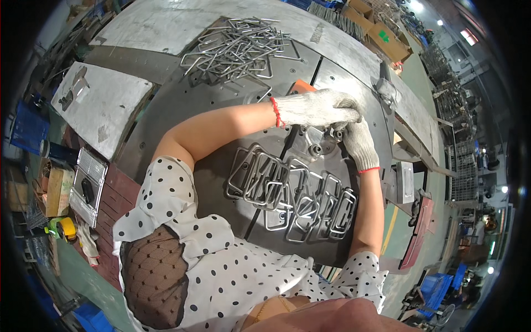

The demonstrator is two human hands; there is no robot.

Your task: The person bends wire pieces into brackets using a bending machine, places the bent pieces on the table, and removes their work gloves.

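Observation:
My left hand, in a white knit glove with a red cuff, reaches across the metal table. Its fingers curl over at the upper side of a metal fixture; what they grip is hidden. My right hand, gloved alike, meets it at the fixture's right side, with its fingers mostly covered by the left hand. An orange piece shows just beyond the left hand. Closer to my body lies a group of bent steel wire frames, several overlapping one another.
A heap of bent steel rods lies at the table's far side. A grey metal plate sits to the left, beside a silver tray. Cardboard boxes stand at the far right, and wire racks line the right side.

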